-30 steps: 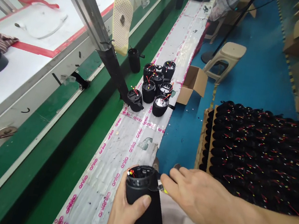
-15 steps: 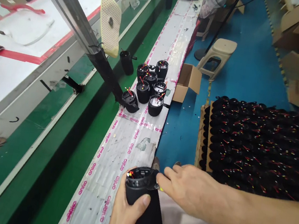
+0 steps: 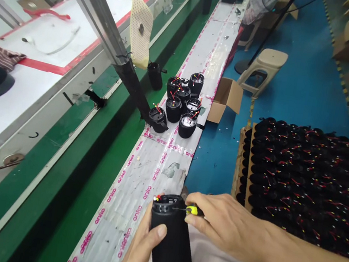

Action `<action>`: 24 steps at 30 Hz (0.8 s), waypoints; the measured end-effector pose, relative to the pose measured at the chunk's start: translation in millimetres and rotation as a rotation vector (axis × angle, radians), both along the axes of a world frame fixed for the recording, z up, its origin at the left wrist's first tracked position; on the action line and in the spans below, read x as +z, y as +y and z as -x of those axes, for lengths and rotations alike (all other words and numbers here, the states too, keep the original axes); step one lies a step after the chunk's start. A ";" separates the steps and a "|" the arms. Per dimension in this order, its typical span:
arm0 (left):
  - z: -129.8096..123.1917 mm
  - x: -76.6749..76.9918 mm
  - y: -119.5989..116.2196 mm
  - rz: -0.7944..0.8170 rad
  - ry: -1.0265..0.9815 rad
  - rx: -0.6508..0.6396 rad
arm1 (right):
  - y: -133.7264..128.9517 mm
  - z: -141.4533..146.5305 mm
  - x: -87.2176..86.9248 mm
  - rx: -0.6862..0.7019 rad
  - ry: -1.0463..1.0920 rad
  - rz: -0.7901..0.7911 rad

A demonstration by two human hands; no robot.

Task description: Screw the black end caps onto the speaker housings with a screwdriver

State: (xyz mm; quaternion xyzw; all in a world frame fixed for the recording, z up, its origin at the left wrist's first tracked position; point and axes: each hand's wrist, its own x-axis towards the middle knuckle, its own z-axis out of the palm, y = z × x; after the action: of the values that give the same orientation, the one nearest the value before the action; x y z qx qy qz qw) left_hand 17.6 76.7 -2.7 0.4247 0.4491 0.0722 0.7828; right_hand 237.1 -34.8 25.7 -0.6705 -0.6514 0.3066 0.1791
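My left hand point(image 3: 147, 247) is wrapped around the side of a black cylindrical speaker body point(image 3: 173, 249), which leans above my lap with its ring-rimmed end up. Small red, yellow and white wire ends stick out at the left of that rim. Between the thumb and fingers of my right hand point(image 3: 222, 223) is a small screwdriver point(image 3: 194, 210) with a yellow and black handle. Its thin metal shaft points left and meets the rim; the tip's exact shape is too small to make out.
Several similar black cylinders point(image 3: 173, 110) with wires stand on the cardboard-covered ledge point(image 3: 156, 163). A slanted metal post point(image 3: 111, 29) rises at their left. Rows of black cylinders point(image 3: 311, 182) fill the right side. Beyond the ledge are an open carton point(image 3: 220, 100) and a stool point(image 3: 264, 68).
The right hand has shifted slightly, and the screwdriver's yellow handle and shaft now show. A dark piece at the rim's right no longer stands out. The view has swung a little left.
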 end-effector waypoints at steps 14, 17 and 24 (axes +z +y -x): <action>-8.8 6.5 1.1 -0.063 -0.053 -0.100 | -4.8 5.7 -0.2 0.161 -0.354 -0.146; -8.4 7.3 -0.8 -0.081 -0.041 -0.095 | -5.6 7.5 0.2 0.160 -0.352 -0.130; -3.7 3.8 -4.6 -0.167 0.013 -0.120 | -6.9 10.0 1.3 0.174 -0.427 -0.133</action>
State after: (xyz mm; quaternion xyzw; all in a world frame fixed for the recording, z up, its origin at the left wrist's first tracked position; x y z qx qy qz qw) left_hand 21.3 72.2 1.1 0.5151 0.4203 0.0594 0.7447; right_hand 227.1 -41.7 27.1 -0.6483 -0.7485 0.1284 0.0540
